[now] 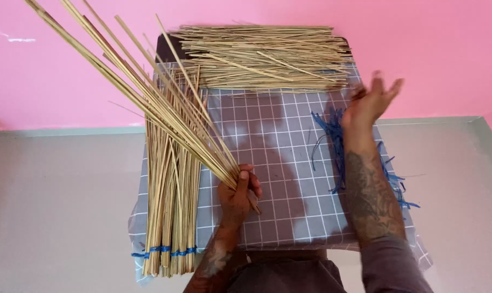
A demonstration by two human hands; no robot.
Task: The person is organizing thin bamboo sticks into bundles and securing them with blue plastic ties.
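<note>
Bundles [170,217] tied with blue bands are lying at left on the checked cloth [289,141]. Left hand [239,198], fingers pinching a fanned sheaf of sticks [148,92], is lifting it. Loose pile [265,57] waiting untied behind. Right hand [368,103] hovering, fingers spread, over blue ties [333,141].

Bare checked cloth [278,157] between tied stick bundles [170,217], loose stick pile [262,57] and blue strips [333,141].

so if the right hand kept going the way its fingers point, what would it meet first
Probably nothing on the table: the open right hand points up and away, past the end of the loose pile of pale straw sticks, toward the pink wall. Depth is unclear.
</note>
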